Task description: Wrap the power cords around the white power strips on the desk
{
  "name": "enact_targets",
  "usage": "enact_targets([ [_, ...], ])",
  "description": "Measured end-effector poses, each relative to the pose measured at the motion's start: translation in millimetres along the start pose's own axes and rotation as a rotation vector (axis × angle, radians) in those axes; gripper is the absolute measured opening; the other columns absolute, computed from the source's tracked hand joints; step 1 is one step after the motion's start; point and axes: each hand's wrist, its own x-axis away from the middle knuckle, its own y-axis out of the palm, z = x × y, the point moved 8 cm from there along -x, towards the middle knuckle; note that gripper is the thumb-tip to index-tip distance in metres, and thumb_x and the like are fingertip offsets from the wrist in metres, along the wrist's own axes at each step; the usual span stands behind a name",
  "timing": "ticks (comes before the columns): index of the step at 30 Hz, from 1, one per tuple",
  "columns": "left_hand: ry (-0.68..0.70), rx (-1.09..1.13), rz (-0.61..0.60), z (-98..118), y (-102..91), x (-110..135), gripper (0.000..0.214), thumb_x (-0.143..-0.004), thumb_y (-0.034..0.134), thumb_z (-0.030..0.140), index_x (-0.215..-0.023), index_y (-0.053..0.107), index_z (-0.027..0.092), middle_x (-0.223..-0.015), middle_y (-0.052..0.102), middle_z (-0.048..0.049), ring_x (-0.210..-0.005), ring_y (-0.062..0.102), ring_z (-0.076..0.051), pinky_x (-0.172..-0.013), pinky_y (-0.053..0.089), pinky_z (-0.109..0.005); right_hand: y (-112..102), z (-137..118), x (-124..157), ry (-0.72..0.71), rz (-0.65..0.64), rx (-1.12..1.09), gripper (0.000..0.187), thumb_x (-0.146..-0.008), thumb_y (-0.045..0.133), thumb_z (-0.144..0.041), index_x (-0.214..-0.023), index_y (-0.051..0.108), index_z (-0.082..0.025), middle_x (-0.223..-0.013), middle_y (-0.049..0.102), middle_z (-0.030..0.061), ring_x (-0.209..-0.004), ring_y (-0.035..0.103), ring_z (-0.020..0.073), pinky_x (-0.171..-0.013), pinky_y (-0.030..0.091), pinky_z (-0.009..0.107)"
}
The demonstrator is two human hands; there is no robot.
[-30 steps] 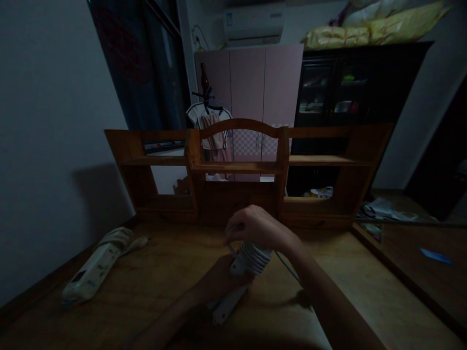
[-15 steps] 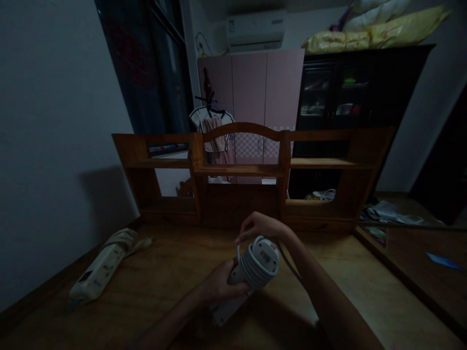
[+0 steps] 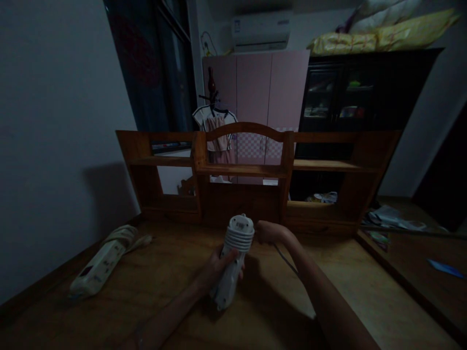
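My left hand [image 3: 218,265] grips a white power strip [image 3: 233,257] around its middle and holds it tilted up over the wooden desk [image 3: 153,282]. Its white cord [image 3: 239,236] is coiled in tight turns round the strip's upper end. My right hand [image 3: 269,232] is closed on the cord just right of the coils, and the loose run of cord [image 3: 286,260] trails down beside my right forearm.
A second white power strip [image 3: 98,267] with its bundled cord lies at the desk's left, near the wall. A wooden hutch [image 3: 241,170] with open shelves stands along the desk's back. Papers [image 3: 392,217] lie on the surface to the right.
The strip has swung from lying tilted to standing nearly upright. My right hand has come from above the coils down to their right side, still on the cord.
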Motion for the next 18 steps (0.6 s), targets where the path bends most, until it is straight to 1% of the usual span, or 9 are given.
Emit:
enact_targets([
  [2, 0.025, 0.011, 0.123, 5.7, -11.4, -2.3, 0.04, -0.079, 0.059, 0.051, -0.089, 0.056, 0.013, -0.07, 0.065, -0.0081, -0.053, 0.063, -0.018, -0.048, 0.048, -0.026, 2.0, -6.8, 1.8, 0.011, -0.007, 0.033, 0.024, -0.082, 0.049, -0.023, -0.091, 0.07, -0.014, -0.062, 0.06, 0.0025, -0.041, 0.046, 0.0087, -0.042, 0.036, 0.019],
  [4, 0.015, 0.006, 0.236, 7.9, -22.9, -2.7, 0.042, -0.078, 0.058, 0.054, -0.088, 0.058, 0.012, -0.067, 0.065, -0.0077, -0.051, 0.061, -0.017, -0.047, 0.047, -0.024, 2.8, -13.1, 3.2, 0.029, -0.007, 0.072, 0.033, -0.088, 0.044, -0.033, -0.093, 0.07, -0.014, -0.064, 0.063, 0.0056, -0.042, 0.049, 0.0107, -0.042, 0.037, 0.02],
  [6, -0.013, -0.006, 0.305, 8.0, -30.8, -2.3, 0.046, -0.078, 0.057, 0.057, -0.086, 0.06, 0.012, -0.063, 0.065, -0.0078, -0.05, 0.061, -0.016, -0.046, 0.046, -0.023, -0.2, -17.5, 5.2, 0.048, 0.019, 0.121, 0.04, -0.09, 0.041, -0.04, -0.095, 0.07, -0.013, -0.07, 0.066, 0.0095, -0.049, 0.057, 0.014, -0.046, 0.04, 0.022],
  [8, -0.025, -0.003, 0.336, 8.8, -34.7, -1.7, 0.047, -0.077, 0.057, 0.058, -0.083, 0.061, 0.011, -0.061, 0.065, -0.0076, -0.05, 0.061, -0.016, -0.047, 0.047, -0.023, -7.3, -20.4, 8.9, 0.059, 0.076, 0.18, 0.04, -0.09, 0.042, -0.041, -0.097, 0.07, -0.013, -0.083, 0.069, 0.0134, -0.066, 0.064, 0.0178, -0.055, 0.043, 0.023],
  [10, -0.034, 0.013, 0.354, 9.8, -36.6, -0.8, 0.048, -0.076, 0.058, 0.059, -0.082, 0.062, 0.011, -0.061, 0.065, -0.0074, -0.05, 0.061, -0.016, -0.047, 0.047, -0.024, -15.6, -23.0, 14.1, 0.059, 0.131, 0.232, 0.036, -0.089, 0.046, -0.039, -0.098, 0.07, -0.015, -0.093, 0.069, 0.014, -0.081, 0.065, 0.0195, -0.064, 0.043, 0.023],
  [11, -0.038, 0.019, 0.36, 10.3, -37.2, -0.4, 0.049, -0.075, 0.058, 0.059, -0.082, 0.062, 0.011, -0.061, 0.065, -0.0072, -0.05, 0.061, -0.016, -0.048, 0.047, -0.024, -19.3, -24.4, 17.1, 0.058, 0.151, 0.252, 0.034, -0.088, 0.047, -0.038, -0.097, 0.07, -0.016, -0.095, 0.069, 0.0132, -0.085, 0.065, 0.0194, -0.066, 0.043, 0.023],
  [15, -0.061, 0.006, 0.362, 9.9, -39.5, -0.3, 0.05, -0.075, 0.058, 0.06, -0.078, 0.064, 0.011, -0.059, 0.064, -0.0075, -0.049, 0.062, -0.017, -0.046, 0.046, -0.023, -32.2, -32.4, 30.3, 0.058, 0.215, 0.302, 0.031, -0.087, 0.049, -0.04, -0.093, 0.071, -0.019, -0.091, 0.07, 0.0109, -0.083, 0.066, 0.0193, -0.065, 0.041, 0.023],
  [18, -0.056, 0.048, 0.373, 7.8, -42.4, -2.3, 0.048, -0.074, 0.061, 0.058, -0.082, 0.064, 0.011, -0.062, 0.066, -0.0076, -0.05, 0.062, -0.017, -0.047, 0.047, -0.024, -40.6, -40.4, 40.7, 0.057, 0.262, 0.319, 0.032, -0.088, 0.048, -0.042, -0.093, 0.07, -0.02, -0.093, 0.07, 0.0106, -0.084, 0.066, 0.0199, -0.064, 0.04, 0.023],
])
